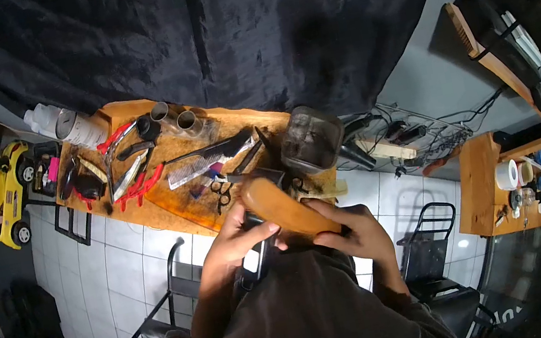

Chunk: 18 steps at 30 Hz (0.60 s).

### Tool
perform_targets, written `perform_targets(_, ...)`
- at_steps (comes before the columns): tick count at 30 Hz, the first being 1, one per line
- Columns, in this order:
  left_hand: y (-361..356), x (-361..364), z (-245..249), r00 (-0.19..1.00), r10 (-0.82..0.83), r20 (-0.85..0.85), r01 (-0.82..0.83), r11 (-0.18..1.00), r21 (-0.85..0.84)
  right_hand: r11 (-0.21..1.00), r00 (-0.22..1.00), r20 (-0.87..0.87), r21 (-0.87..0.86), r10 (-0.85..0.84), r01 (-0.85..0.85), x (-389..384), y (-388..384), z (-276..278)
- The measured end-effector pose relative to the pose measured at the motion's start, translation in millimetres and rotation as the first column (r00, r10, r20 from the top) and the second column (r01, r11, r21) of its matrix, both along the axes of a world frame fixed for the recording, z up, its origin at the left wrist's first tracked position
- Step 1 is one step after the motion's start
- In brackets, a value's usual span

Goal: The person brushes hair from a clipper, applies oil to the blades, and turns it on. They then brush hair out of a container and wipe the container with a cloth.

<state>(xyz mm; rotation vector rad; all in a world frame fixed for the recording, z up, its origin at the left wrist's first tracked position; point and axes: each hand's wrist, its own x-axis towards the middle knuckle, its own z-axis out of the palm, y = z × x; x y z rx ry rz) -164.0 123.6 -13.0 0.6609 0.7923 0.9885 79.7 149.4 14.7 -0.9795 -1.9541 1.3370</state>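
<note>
Holding two things close in front of the body, a person stands or sits at a cluttered wooden bench, seen from a head-worn camera. The right hand pinches the near end of a curved tan piece, which looks like the wooden back of a brush; it slants away toward the bench, and no bristles show. The left hand is wrapped around a dark device with a bright, shiny panel, possibly a hair clipper, its thumb close to the tan piece. Whether the two objects touch underneath cannot be told.

The step in hand seems to be working one against the other. Doing it well calls for a steady left hold, with the right wrist loose enough for light, short strokes directed away from the lap. A firmer pinch may help, as smooth wood could slip. The near bench edge is crowded: scissors and a dark plastic tub sit just beyond the hands, so elbows low and movements small
</note>
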Motion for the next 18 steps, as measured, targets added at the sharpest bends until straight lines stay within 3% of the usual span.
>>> perform_targets(2, 2.3, 8.1, 2.0, 0.981, -0.055, -0.185, 0.083, 0.985, 0.149, 0.998, 0.994, 0.102, 0.064, -0.035, 0.029, -5.9, -1.0, 5.6)
perform_targets(4, 6.7, 9.9, 9.5, 0.957, -0.207, -0.202, 0.228, 0.97, 0.082, 0.988, 0.983, 0.122, 0.085, -0.136, 0.126, -7.3, 1.2, 6.9)
perform_targets(5, 10.5, 9.9, 21.9, 0.899, -0.288, -0.331, 0.32, 0.946, 0.045, 0.981, 0.975, 0.13, 0.095, -0.183, 0.171, -8.3, 3.0, 7.1)
perform_targets(6, 7.0, 11.5, -2.1, 0.841, -0.146, -0.521, 0.352, 0.879, 0.322, 0.965, 0.947, 0.186, 0.076, -0.26, 0.25, -9.9, 7.6, 7.1)
perform_targets(8, 8.5, 16.0, 17.1, 0.816, -0.265, -0.513, 0.451, 0.848, 0.279, 0.91, 0.862, 0.302, 0.051, -0.406, 0.411, -11.7, 16.5, 5.1)
perform_targets(9, 6.8, 18.6, 17.1, 0.784, -0.157, -0.6, 0.451, 0.809, 0.378, 0.916, 0.884, 0.244, 0.069, -0.399, 0.395, -5.9, 18.9, -0.8)
perform_targets(12, 6.3, 16.5, 9.7, 0.834, -0.148, -0.532, 0.325, 0.91, 0.257, 0.911, 0.926, -0.07, 0.164, -0.371, 0.377, 0.7, 13.1, -13.3)
perform_targets(13, 7.3, 13.1, 22.0, 0.876, -0.219, -0.429, 0.261, 0.964, 0.042, 0.946, 0.946, -0.061, 0.045, -0.319, 0.322, 3.2, 6.3, -7.4)
perform_targets(14, 7.4, 9.4, 3.8, 0.936, -0.092, -0.338, 0.183, 0.952, 0.247, 0.96, 0.961, -0.051, -0.074, -0.273, 0.269, 5.7, -0.3, -1.6)
perform_targets(16, 5.9, 3.1, 8.3, 0.987, -0.085, -0.14, 0.093, 0.995, 0.048, 0.988, 0.992, -0.062, 0.103, -0.109, 0.115, 7.8, -2.9, -5.2)
perform_targets(17, 7.6, 2.4, 11.8, 0.979, -0.075, -0.19, 0.096, 0.99, 0.104, 0.995, 0.997, 0.026, -0.075, -0.068, 0.07, 7.3, -4.5, 4.4)
perform_targets(18, 10.2, 1.3, 7.3, 0.927, -0.014, -0.374, 0.147, 0.933, 0.328, 0.995, 0.997, 0.028, -0.077, -0.069, 0.071, 3.4, -4.1, 3.0)
